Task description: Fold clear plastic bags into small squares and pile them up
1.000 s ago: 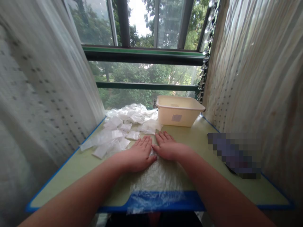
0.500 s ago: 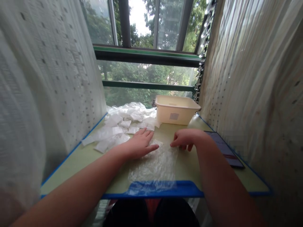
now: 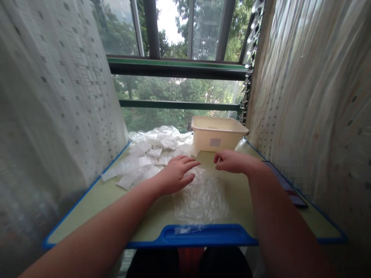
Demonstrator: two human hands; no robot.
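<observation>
A crumpled clear plastic bag (image 3: 203, 199) lies spread on the green tabletop, its near edge at the blue rim. My left hand (image 3: 178, 173) is open, palm down with fingers spread, over the bag's far left corner. Whether its palm touches the plastic I cannot tell. Just beyond the bag's far right side, my right hand (image 3: 232, 161) hovers with fingers loosely curled. A small gap shows between thumb and index finger, and nothing is visible in it. A heap of white folded plastic bags (image 3: 153, 148) lies past my left hand.
At the back right stands a cream plastic tub (image 3: 220, 135) with a small label. A dark phone (image 3: 285, 183) lies along the table's right side, beside my right forearm. A blue raised rim (image 3: 203, 236) edges the table's front. Curtains (image 3: 78, 96) hang at both sides.
My right hand has lifted and moved away from the bag's right side. My left hand has risen slightly, its fingers bending. The bag sits a little further right in the picture.
</observation>
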